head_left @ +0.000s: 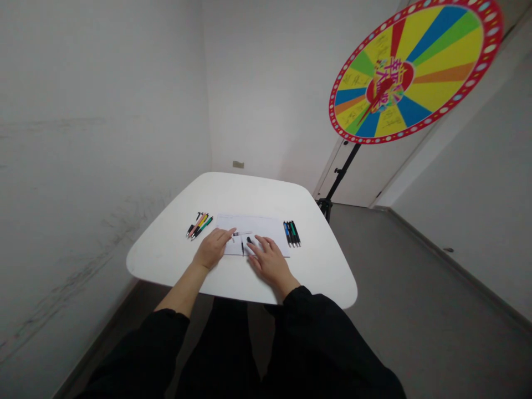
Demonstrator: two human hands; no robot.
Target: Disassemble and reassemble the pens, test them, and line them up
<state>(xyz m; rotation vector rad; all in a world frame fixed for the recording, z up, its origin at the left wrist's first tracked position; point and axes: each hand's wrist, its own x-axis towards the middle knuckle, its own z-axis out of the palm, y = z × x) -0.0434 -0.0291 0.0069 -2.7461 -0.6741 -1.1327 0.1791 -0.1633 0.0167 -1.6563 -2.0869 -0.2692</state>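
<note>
White paper (270, 224) lies on the table in front of me, with small pen parts on it. My left hand (211, 247) rests at the paper's left side, fingers stretched out, their tips by a thin pale tube (244, 233) that looks like a pen barrel. Over the paper's lower right my right hand (270, 261) is spread, its fingertips beside a small black pen part (249, 240). Between both hands a short, thin dark piece (243, 247), like part of a pen, lies lengthwise. My fingers partly cover these pieces, so contact is hard to make out.
On the white table (253, 188), several coloured pens (200, 226) lie loosely at left. Several blue and green pens (292, 234) lie side by side at right. Beyond the table's right edge stands a colourful prize wheel (415, 72) on a black tripod (343, 174). Walls enclose the left and back.
</note>
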